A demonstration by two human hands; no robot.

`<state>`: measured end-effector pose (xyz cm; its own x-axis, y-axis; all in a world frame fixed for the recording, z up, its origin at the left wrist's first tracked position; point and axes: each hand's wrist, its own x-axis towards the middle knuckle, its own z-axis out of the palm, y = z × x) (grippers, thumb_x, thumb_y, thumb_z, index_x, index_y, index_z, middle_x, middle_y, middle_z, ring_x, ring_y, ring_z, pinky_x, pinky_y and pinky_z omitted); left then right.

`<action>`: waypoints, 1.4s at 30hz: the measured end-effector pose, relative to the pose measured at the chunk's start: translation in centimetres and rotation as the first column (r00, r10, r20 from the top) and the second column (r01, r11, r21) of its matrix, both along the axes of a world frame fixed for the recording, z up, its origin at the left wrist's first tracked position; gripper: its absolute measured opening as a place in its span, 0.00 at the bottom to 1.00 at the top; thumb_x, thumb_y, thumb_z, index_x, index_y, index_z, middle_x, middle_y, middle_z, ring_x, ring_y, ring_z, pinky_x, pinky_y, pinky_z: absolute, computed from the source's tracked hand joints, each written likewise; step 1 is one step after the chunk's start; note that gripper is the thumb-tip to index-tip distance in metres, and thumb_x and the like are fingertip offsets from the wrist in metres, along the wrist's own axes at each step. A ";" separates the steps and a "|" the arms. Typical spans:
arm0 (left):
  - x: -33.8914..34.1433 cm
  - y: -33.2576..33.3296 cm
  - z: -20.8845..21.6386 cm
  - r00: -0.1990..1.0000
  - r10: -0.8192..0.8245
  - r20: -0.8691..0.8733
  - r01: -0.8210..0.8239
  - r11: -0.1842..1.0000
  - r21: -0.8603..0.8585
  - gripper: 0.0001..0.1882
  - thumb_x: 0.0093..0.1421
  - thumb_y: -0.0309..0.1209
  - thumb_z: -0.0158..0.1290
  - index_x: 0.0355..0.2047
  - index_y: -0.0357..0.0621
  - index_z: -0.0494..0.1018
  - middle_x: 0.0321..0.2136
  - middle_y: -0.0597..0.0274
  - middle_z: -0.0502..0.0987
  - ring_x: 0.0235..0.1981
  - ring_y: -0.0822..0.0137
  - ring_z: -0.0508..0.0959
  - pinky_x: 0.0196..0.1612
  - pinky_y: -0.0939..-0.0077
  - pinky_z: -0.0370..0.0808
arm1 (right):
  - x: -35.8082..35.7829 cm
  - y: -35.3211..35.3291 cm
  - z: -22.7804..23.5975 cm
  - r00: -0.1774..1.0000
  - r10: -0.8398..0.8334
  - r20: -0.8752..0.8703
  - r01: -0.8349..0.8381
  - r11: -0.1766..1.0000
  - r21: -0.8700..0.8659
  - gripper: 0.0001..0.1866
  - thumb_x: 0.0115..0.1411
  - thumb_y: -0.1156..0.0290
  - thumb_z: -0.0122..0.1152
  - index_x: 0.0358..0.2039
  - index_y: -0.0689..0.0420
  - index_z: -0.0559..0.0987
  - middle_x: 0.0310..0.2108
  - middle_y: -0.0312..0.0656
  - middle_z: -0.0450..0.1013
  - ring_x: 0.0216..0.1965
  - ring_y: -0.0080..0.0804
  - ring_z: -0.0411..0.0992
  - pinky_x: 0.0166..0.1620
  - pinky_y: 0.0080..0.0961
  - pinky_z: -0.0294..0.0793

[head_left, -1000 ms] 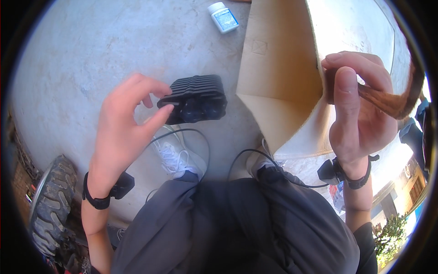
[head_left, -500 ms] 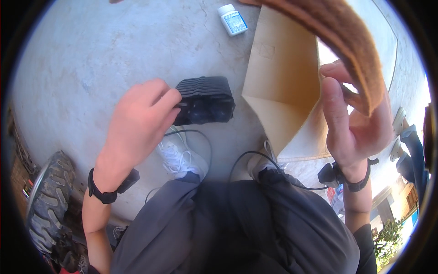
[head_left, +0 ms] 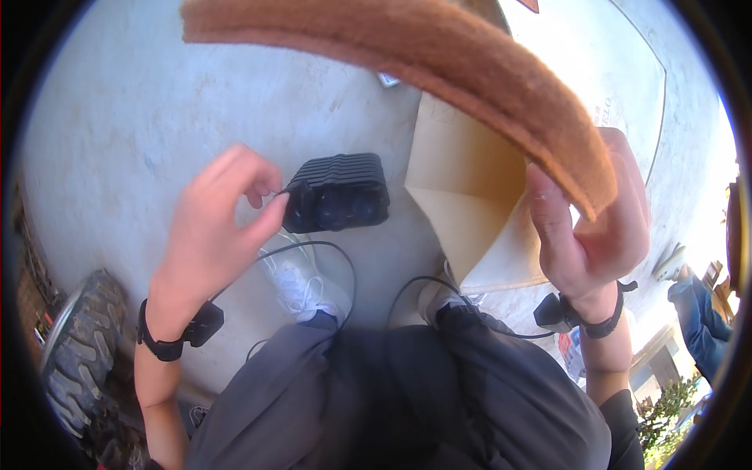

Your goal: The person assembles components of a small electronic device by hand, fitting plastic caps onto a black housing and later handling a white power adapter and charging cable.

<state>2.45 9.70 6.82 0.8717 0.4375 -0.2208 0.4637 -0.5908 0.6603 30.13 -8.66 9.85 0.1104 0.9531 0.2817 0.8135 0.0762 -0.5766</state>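
Note:
My left hand (head_left: 223, 215) reaches in from the left, its thumb and fingertips closed at the left corner of a black ribbed case (head_left: 337, 168). Round dark shapes show in the case's near side, over the floor just beyond my left shoe. On the right, my right hand (head_left: 587, 227) is closed at the rim of a cream bag (head_left: 501, 262), by its thick brown fuzzy handle (head_left: 470, 86). The bag's mouth gapes toward me, its inside tan. The handle arches across the top of the view and hides part of the bag and of my right fingers.
A small white bottle (head_left: 388, 80) is mostly hidden behind the handle. My white shoes (head_left: 301, 282) stand on the grey floor, with a thin black cable (head_left: 352, 274) looping between my wrists. A treaded tyre (head_left: 74, 352) lies at the left, leafy plants (head_left: 666, 415) at the lower right.
The brown handle has swung leftward across the top and now covers most of the white bottle. My left hand has shifted slightly left with the case. The whole view has shifted a little too.

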 end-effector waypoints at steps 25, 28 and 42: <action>3.1 -2.0 -1.3 0.994 -0.037 0.099 0.053 0.985 -0.166 0.08 0.58 0.27 0.64 0.36 0.39 0.80 0.36 0.54 0.79 0.39 0.54 0.79 0.46 0.65 0.75 | 0.3 -0.6 -0.2 1.000 0.028 -0.012 -0.028 0.999 0.018 0.17 0.63 0.71 0.70 0.46 0.71 0.79 0.38 0.52 0.79 0.36 0.39 0.78 0.38 0.26 0.75; 2.4 -3.6 -2.1 0.979 -0.165 0.116 0.168 0.986 -0.015 0.11 0.53 0.30 0.67 0.34 0.44 0.78 0.34 0.58 0.75 0.39 0.55 0.76 0.48 0.62 0.72 | 0.3 -0.4 -0.1 1.000 0.025 -0.012 -0.026 1.000 -0.016 0.17 0.64 0.71 0.69 0.47 0.71 0.79 0.39 0.52 0.79 0.37 0.38 0.79 0.39 0.26 0.75; 3.4 -4.4 -0.2 0.958 0.186 0.219 -0.156 0.977 -0.145 0.07 0.56 0.21 0.63 0.34 0.40 0.76 0.33 0.61 0.77 0.30 0.67 0.76 0.39 0.77 0.73 | -0.2 -0.2 0.0 1.000 0.007 -0.016 -0.008 0.999 -0.038 0.18 0.64 0.72 0.69 0.48 0.73 0.79 0.44 0.56 0.79 0.41 0.43 0.80 0.44 0.29 0.78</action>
<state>5.83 5.25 6.66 0.8198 0.5663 -0.0852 0.3771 -0.4219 0.8245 29.93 -8.83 9.88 0.1070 0.9640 0.2434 0.8037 0.0602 -0.5920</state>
